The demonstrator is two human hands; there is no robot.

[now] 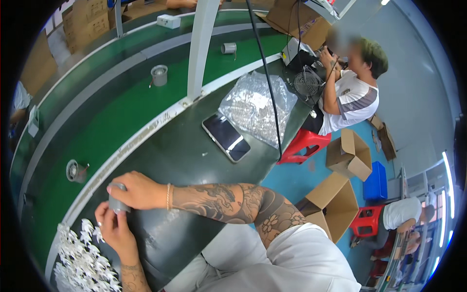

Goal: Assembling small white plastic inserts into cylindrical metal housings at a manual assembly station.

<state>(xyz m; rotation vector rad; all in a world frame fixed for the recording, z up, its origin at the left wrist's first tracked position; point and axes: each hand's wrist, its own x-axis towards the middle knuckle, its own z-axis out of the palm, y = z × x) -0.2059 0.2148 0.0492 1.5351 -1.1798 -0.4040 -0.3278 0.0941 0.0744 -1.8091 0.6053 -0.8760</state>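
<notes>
A small grey cylindrical housing (118, 203) is held over the near edge of the dark worktop, gripped from both sides. My right hand (138, 189) closes on its upper part, with the thumb and fingers around it. From below, my left hand (115, 230) pinches its lower end with the fingertips. What is inside the housing is hidden. Close by my left hand lies a heap of small white plastic parts (80, 260). Similar grey cylinders rest on the green conveyor belt: one (74, 171) near my hands, one (159, 76) farther along and one (228, 48) at the far end.
A phone (226, 137) and a clear plastic bag of small parts (258, 104) lie on the worktop. A white post (199, 53) rises from the belt's rim. Beyond sit a small fan (307, 83) and a co-worker (357, 92). Open cartons (335, 207) stand at right.
</notes>
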